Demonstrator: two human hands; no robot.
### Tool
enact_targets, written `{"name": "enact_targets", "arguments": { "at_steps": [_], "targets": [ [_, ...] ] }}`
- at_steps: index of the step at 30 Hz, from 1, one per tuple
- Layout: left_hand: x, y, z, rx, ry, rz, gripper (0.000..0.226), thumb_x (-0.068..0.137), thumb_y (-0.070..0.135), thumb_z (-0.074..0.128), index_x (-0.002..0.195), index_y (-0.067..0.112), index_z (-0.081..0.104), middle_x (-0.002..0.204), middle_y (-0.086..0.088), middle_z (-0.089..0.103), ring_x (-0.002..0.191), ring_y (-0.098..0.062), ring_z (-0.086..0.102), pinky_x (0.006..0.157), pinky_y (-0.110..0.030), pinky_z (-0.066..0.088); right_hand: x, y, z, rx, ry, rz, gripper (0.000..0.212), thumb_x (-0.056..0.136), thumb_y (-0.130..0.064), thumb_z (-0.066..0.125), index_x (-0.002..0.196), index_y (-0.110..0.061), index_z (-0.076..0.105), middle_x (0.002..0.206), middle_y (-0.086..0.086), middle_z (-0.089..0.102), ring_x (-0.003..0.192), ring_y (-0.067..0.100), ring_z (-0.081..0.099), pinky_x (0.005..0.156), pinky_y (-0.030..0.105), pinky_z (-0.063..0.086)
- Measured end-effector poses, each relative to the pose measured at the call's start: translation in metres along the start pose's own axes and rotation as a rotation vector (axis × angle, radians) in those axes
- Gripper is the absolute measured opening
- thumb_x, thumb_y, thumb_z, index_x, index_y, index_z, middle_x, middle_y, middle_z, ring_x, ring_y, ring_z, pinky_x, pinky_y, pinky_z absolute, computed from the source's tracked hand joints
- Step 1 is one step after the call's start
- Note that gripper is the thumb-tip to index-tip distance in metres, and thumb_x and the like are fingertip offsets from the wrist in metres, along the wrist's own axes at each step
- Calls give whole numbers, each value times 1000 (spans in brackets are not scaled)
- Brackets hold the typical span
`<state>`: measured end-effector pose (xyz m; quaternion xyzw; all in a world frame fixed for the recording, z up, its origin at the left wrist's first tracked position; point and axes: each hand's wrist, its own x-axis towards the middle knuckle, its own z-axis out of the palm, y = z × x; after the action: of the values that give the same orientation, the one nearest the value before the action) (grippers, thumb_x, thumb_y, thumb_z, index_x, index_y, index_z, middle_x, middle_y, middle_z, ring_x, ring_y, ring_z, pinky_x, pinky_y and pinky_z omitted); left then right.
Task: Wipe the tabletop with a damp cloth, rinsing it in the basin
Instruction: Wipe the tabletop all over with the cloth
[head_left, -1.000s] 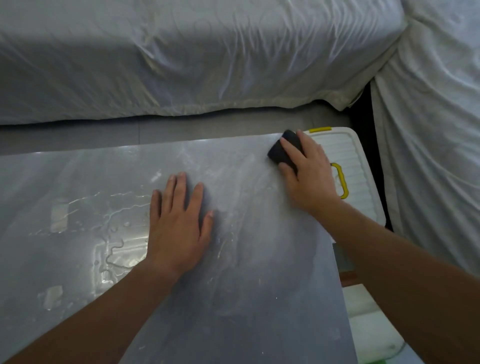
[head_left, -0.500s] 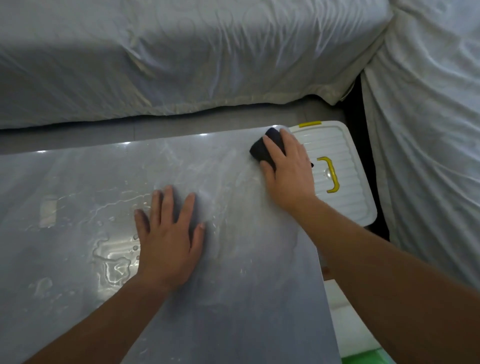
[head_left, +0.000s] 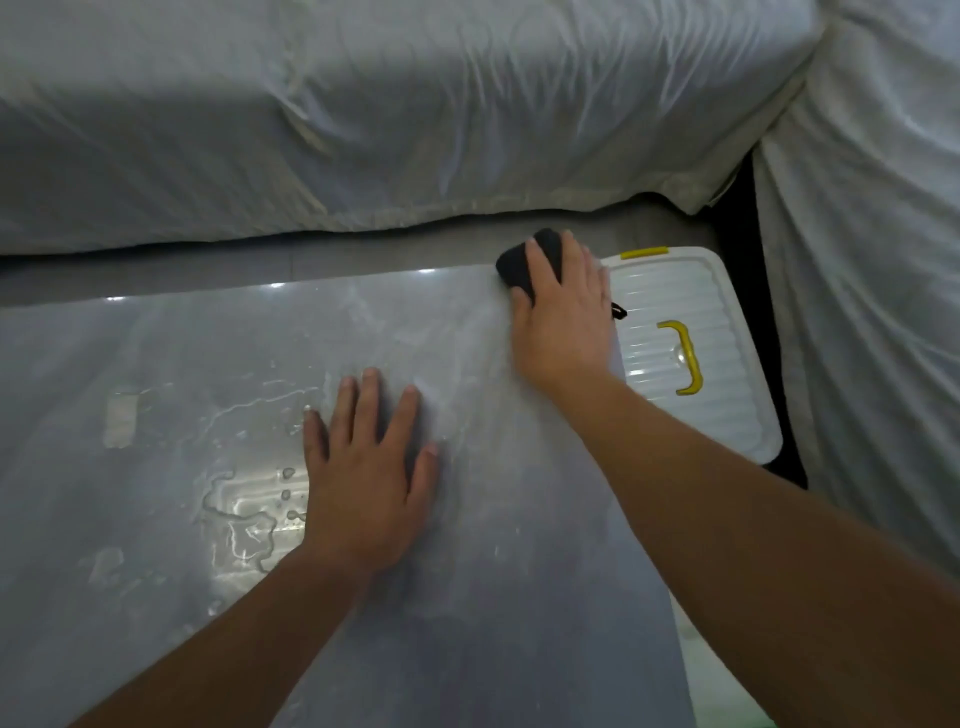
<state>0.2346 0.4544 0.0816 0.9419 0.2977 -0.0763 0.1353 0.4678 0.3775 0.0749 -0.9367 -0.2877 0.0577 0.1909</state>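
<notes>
On the wet tabletop (head_left: 467, 597), right hand (head_left: 563, 322) fingers (head_left: 574, 260) clasp a black cloth (head_left: 511, 267).

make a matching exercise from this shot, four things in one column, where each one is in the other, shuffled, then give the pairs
Column one
1 left hand
2 cloth
3 puddle
4 box

Column two
a under the right hand, at the far right corner of the tabletop
b flat on the tabletop, fingers spread
c white, beyond the tabletop's right edge
d on the tabletop, just left of the left hand

Pairs: 1-b, 2-a, 3-d, 4-c
</notes>
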Motion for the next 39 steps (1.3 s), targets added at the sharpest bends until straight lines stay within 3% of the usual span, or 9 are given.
{"name": "enact_targets", "arguments": {
  "at_steps": [6, 10, 13, 22, 24, 27, 29, 36, 39],
  "targets": [
    [-5, -20, -8, -92, 41, -52, 67, 97, 51, 24, 152, 14, 33, 164, -15, 20, 152, -30, 14, 121, -51, 18, -52, -38, 22, -38, -198, -577, 52, 100, -37, 49, 150, -24, 42, 159, 12, 32, 147, 33, 27, 124, 49, 15],
    [-14, -46, -10, -22, 75, -90, 63, 97, 48, 27, 148, 14, 41, 161, -20, 26, 151, -37, 17, 119, -54, 16, -30, 6, 7, -33, -60, -334, 53, 97, -34, 55, 148, -20, 47, 157, 16, 36, 143, 37, 33, 119, 54, 25],
    [-21, -53, -6, -14, 58, -66, 61, 99, 45, 29, 151, 15, 36, 163, -19, 20, 153, -34, 10, 123, -52, 9, -12, -12, 10, -23, -10, -64, 53, 101, -35, 47, 152, -23, 38, 162, 12, 25, 149, 33, 21, 124, 50, 13],
    [-69, -60, -6, -107, 59, -79, 59, 95, 40, 31, 145, 12, 43, 160, -17, 28, 152, -32, 16, 122, -54, 12, -149, -39, 16, -82, -308, -728, 48, 100, -34, 45, 147, -24, 47, 157, 13, 37, 146, 34, 31, 121, 53, 21],
    [-86, -64, -4, -99, 47, -50, 58, 94, 40, 34, 145, 13, 45, 159, -17, 28, 151, -33, 17, 122, -54, 13, -131, -25, 11, -118, -269, -686, 50, 99, -33, 49, 148, -24, 45, 158, 13, 36, 146, 35, 32, 121, 53, 21],
    [-102, -61, 0, -91, 31, 1, 59, 94, 41, 37, 145, 13, 46, 160, -18, 27, 151, -33, 17, 122, -53, 14, -81, -27, 8, -79, -108, -250, 53, 99, -34, 53, 150, -26, 41, 161, 11, 30, 148, 36, 26, 122, 52, 18],
    [-111, -58, 4, -95, 24, 31, 60, 93, 41, 38, 146, 12, 45, 161, -19, 26, 151, -33, 17, 122, -53, 15, -84, -42, 14, -111, -99, -142, 53, 99, -37, 50, 151, -30, 38, 163, 6, 25, 147, 35, 22, 120, 51, 18],
    [-135, -57, 13, -47, -19, 121, 70, 82, 33, 44, 148, 9, 42, 162, -20, 23, 152, -34, 15, 121, -55, 18, -246, -37, 11, -193, -266, -641, 52, 97, -36, 57, 147, -32, 45, 159, 6, 35, 139, 34, 37, 114, 51, 25],
    [-133, -55, 14, -29, -14, 106, 72, 81, 35, 38, 147, 8, 42, 162, -22, 24, 152, -36, 16, 121, -55, 17, -215, -16, 3, -277, -237, -557, 53, 96, -40, 48, 148, -36, 40, 160, 4, 33, 136, 37, 37, 110, 55, 29]
  ]
}}
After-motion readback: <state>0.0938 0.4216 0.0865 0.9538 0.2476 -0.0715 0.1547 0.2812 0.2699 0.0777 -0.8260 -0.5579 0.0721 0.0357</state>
